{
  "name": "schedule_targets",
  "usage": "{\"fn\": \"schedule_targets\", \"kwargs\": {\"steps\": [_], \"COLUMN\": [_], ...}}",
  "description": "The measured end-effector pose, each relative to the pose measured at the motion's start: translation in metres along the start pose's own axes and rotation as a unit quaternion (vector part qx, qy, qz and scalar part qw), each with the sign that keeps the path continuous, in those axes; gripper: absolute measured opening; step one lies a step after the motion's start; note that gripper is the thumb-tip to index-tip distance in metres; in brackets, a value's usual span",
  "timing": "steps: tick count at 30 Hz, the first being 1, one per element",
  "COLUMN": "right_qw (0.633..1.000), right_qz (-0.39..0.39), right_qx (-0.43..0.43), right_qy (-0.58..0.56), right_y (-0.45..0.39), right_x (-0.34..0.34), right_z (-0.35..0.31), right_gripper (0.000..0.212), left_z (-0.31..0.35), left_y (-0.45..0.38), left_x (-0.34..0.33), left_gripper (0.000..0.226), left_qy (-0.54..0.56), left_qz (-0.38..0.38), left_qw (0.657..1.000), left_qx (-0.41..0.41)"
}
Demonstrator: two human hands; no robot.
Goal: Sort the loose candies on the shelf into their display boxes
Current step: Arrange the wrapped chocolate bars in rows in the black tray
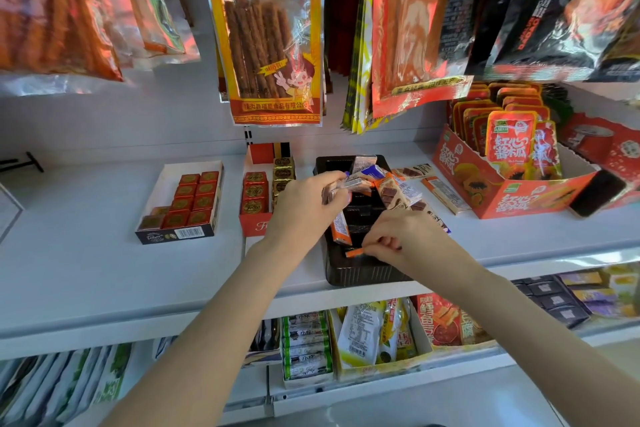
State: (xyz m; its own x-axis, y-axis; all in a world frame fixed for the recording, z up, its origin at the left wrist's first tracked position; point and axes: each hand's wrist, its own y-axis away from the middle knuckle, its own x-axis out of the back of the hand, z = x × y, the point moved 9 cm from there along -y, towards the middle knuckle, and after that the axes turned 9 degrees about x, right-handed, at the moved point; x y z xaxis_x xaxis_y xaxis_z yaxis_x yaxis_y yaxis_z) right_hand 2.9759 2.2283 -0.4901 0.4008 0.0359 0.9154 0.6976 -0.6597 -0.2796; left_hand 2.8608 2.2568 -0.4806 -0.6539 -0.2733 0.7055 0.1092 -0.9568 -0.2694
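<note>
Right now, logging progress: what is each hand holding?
Left hand: grips a bunch of wrapped candies.
Right hand: pinches an orange candy over the dark tray.

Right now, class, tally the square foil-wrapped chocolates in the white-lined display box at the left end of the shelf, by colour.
Red foil chocolates: 8
Brown foil chocolates: 2
Total: 10

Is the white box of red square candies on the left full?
Not full. The white box shows bare floor along its left side beside the red candies.
</note>
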Motion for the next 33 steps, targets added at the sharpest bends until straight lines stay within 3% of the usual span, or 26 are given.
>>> {"fn": "schedule_targets", "kwargs": {"steps": [4, 11, 17, 20, 29, 31, 33], "right_qw": [0.997, 0.99, 0.988, 0.994, 0.99, 0.991, 0.983], "right_qz": [-0.058, -0.114, 0.016, 0.006, 0.121, 0.12, 0.144], "right_qx": [-0.028, -0.051, -0.092, -0.086, -0.043, -0.05, -0.096], "right_qy": [-0.049, -0.061, -0.124, -0.069, 0.059, 0.036, -0.056], "right_y": [0.006, 0.016, -0.004, -0.014, -0.013, -0.008, 0.0], "right_x": [-0.004, -0.017, 0.004, -0.011, 0.02, 0.022, 0.024], "right_z": [0.001, 0.002, 0.01, 0.005, -0.006, 0.0, 0.014], "right_gripper": [0.028, 0.035, 0.025, 0.04, 0.022, 0.018, 0.01], "left_z": [0.0, -0.001, -0.007, -0.008, -0.027, -0.034, -0.036], "left_y": [0.0, 0.001, 0.002, 0.002, -0.004, -0.005, -0.005], "left_x": [-0.001, 0.001, 0.004, 0.004, 0.007, 0.005, 0.003], "left_gripper": [0.038, 0.037, 0.033, 0.031, 0.027, 0.025, 0.024], "left_qy": [-0.004, 0.015, 0.065, 0.064, 0.141, 0.165, 0.184], "left_qz": [-0.009, -0.01, 0.005, -0.001, -0.003, -0.01, -0.016], "left_qw": [1.0, 1.0, 0.997, 0.997, 0.984, 0.977, 0.972], "left_qx": [-0.006, -0.001, 0.032, 0.038, 0.106, 0.133, 0.143]}}
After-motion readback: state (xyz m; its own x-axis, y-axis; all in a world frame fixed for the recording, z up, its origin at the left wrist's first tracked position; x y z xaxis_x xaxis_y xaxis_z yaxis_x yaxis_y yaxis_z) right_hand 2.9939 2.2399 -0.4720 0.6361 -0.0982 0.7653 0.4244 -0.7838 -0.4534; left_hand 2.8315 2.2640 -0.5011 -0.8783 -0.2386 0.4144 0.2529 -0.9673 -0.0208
